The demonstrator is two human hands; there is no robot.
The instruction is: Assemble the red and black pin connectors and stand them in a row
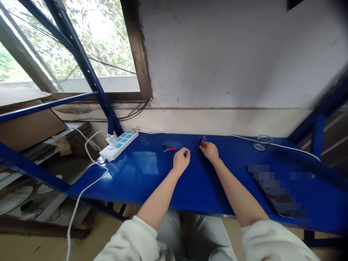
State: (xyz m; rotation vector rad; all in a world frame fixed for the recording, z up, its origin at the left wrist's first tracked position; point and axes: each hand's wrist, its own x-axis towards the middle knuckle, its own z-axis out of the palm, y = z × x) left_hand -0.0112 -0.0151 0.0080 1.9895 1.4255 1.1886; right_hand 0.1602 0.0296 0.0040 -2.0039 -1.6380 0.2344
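Note:
My left hand (181, 159) is curled closed above the blue tabletop. Whether anything is inside its fingers is hidden. Just beyond it lie a small red stick-like piece (171, 149) and a short black cylinder (164, 147), which stands upright. To the right, my right hand (209, 150) has its fingertips pinched on a small red piece (200, 141) with a dark part, too small to name. Small clear pieces (204, 138) show right behind those fingers. More tiny clear pieces (219, 144) lie to the right of this hand.
A white power strip (119, 145) with a plug and cables occupies the left end of the blue table (146, 185). Toward the right are a clear cup-like container (262, 142), a white cable (293, 148) and a dark, partly blurred flat object (272, 192). Blue frame posts flank the table.

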